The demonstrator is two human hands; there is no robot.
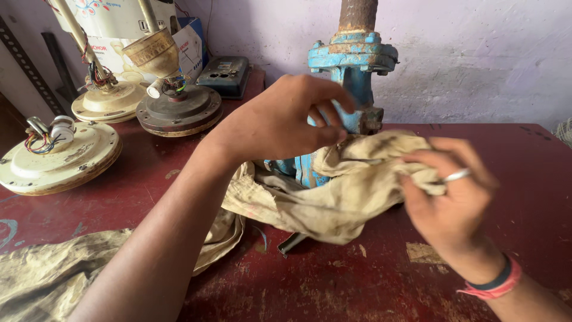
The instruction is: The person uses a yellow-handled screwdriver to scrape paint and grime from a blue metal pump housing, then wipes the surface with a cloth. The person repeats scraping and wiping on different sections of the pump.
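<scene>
Blue pump body (356, 77): mostly hidden from you; its lower half is covered by the dirty beige rag (333, 191) and by your left hand (286, 122), and the rusty pipe (358, 15) rising from its flange is cut off at the top edge; a small threaded stub shows on its right side, hard to make out. Rag: draped round the pump's base on the dark red surface (357, 280), one end trailing to the lower left and cut off at the frame edge; a dark strip pokes from under it, kind unclear. Your left hand: above the rag and in front of the pump, fingers curled, thumb and fingertips pinched on the rag's upper fold beside the pump. Your right hand (453, 197): to the right of the pump, closed on the rag's other end, a ring on one finger, dark and pink bands at the wrist; the two hands are apart, the rag stretched between them. Behind, upper left: a white carton (119, 27) with coloured print, partly hidden by fan rods; a blue box edge beside it; a dark grey switch box (225, 74) against the wall. Left: three ceiling-fan motor housings, cream (56, 156), cream (110, 100), dark (179, 110), with loose coloured wires.
</scene>
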